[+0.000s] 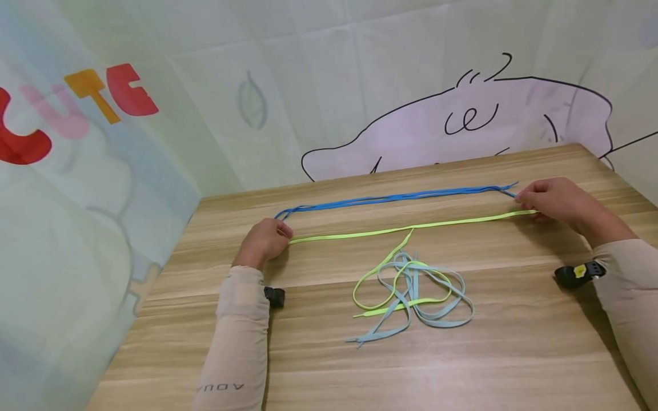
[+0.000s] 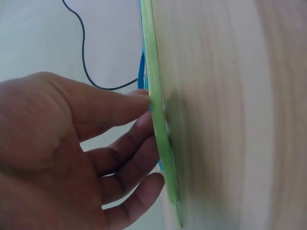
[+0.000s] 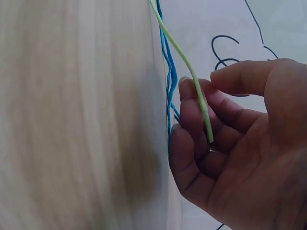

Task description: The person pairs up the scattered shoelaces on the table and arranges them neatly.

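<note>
A yellow-green shoelace [image 1: 354, 234] stretches nearly straight between the two hands, just in front of several blue strands of lace [image 1: 401, 197] lying lengthwise. My left hand [image 1: 264, 240] pinches it near one end; in the left wrist view the thumb meets the flat lace [image 2: 152, 57] and its tip hangs past the fingers. At the other side, my right hand [image 1: 557, 200] holds the opposite end, which lies across curled fingers in the right wrist view, the thumb close by. A second yellow-green lace [image 1: 360, 285] lies looped with pale blue laces [image 1: 447, 323] nearer the body.
The wooden table [image 1: 319, 365] ends at a back edge against a printed cloth [image 1: 216, 103] with a cartoon outline and coloured letters. Dark wrist straps [image 1: 576, 275] hang below both sleeves.
</note>
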Motion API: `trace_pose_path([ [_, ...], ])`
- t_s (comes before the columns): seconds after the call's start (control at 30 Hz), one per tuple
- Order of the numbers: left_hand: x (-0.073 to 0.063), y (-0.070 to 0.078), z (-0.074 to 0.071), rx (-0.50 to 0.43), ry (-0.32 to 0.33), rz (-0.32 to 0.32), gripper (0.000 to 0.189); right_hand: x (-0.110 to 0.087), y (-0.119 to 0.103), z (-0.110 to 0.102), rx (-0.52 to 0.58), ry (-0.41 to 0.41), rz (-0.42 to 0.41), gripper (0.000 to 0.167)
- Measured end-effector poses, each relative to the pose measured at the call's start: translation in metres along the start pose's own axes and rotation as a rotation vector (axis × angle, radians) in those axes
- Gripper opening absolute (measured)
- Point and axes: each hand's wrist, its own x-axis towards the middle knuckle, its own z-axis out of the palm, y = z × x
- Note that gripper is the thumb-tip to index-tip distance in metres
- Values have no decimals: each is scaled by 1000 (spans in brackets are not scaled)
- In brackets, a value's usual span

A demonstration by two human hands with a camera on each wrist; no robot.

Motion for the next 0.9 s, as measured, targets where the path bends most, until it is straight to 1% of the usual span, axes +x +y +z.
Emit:
trace_pose_path([
  [0.13,-1,3,-1,30,33,-5,28,1,1,-1,-8,21,7,34],
  [0.27,-2,11,0,-2,70,-11,28,1,0,-2,-3,27,26,34],
  [0.4,-4,21,2,-20,100,6,29,0,-1,-1,13,26,34,34],
  [0.57,-5,31,7,-20,141,38,28,-1,-2,-1,24,35,31,34],
  [0.67,-4,36,10,-9,132,71,28,-1,-2,0,27,50,30,34],
  [0.73,-4,39,12,2,107,101,27,0,-2,-1,29,53,32,35],
  [0.9,-5,51,20,0,3,177,23,1,-1,-1,31,36,28,36],
])
